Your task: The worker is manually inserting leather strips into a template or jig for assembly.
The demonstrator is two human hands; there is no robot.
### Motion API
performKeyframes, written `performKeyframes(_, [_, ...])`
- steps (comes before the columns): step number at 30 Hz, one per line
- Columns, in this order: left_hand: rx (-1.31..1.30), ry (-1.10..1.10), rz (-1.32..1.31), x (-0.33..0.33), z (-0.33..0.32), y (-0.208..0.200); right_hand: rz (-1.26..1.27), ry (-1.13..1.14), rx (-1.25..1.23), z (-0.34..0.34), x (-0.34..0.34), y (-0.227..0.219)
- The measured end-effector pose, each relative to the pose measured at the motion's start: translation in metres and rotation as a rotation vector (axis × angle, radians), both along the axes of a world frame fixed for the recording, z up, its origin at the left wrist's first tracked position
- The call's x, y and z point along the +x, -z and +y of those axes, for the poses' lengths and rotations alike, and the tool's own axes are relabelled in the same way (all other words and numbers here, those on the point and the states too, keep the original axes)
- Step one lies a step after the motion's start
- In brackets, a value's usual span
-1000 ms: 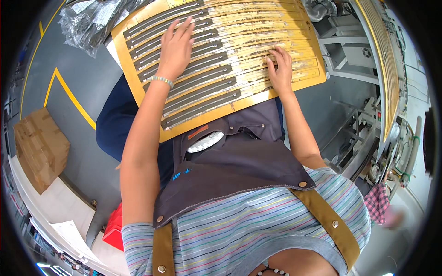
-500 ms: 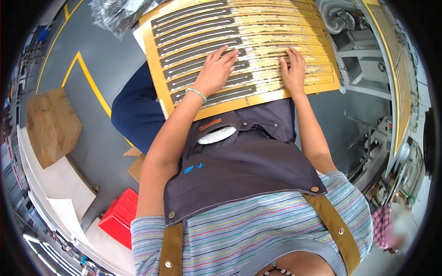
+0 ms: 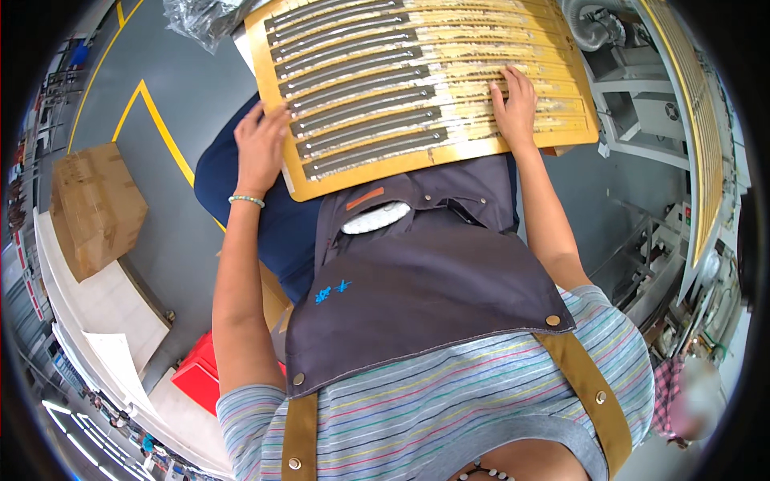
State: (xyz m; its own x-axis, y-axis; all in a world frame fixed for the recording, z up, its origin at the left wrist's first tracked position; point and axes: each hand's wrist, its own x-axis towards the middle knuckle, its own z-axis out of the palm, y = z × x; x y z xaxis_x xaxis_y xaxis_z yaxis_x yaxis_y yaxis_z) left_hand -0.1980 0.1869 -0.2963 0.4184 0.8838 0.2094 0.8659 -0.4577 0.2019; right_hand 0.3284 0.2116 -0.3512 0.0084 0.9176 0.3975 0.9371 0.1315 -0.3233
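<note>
A yellow slotted board lies across my lap, tilted slightly. Rows of narrow dark strips, several of them, fill the left half of its slots, each with a thin pale line along it. On the right half the slots look bare and worn, with silvery patches. My left hand is at the board's left edge, fingers apart and slightly bent, their tips touching the rim. My right hand rests on the right half, fingers stretched out and thumb apart, holding nothing.
Crumpled clear plastic lies beyond the board's far left corner. A cardboard box and a red bin stand at the left. White machine framing and another yellow slotted board are at the right.
My left hand has moved left, off the dark strips to the board's left edge. My right hand stays on the right half, with little shift.
</note>
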Motion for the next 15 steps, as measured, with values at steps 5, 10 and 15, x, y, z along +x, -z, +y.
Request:
performKeyframes(5, [0.029, -0.664, -0.524, 0.001, -0.029, 0.036, 0.047, -0.209, 0.217, 0.000, -0.023, -0.028])
performKeyframes(10, [-0.290, -0.793, -0.436, 0.058, -0.050, 0.039, 0.114, -0.804, -0.102, -0.034, -0.105, -0.068])
performKeyframes(15, [-0.437, -0.806, -0.617, 0.068, -0.046, 0.024, 0.015, -0.964, -0.288, -0.035, -0.127, -0.048])
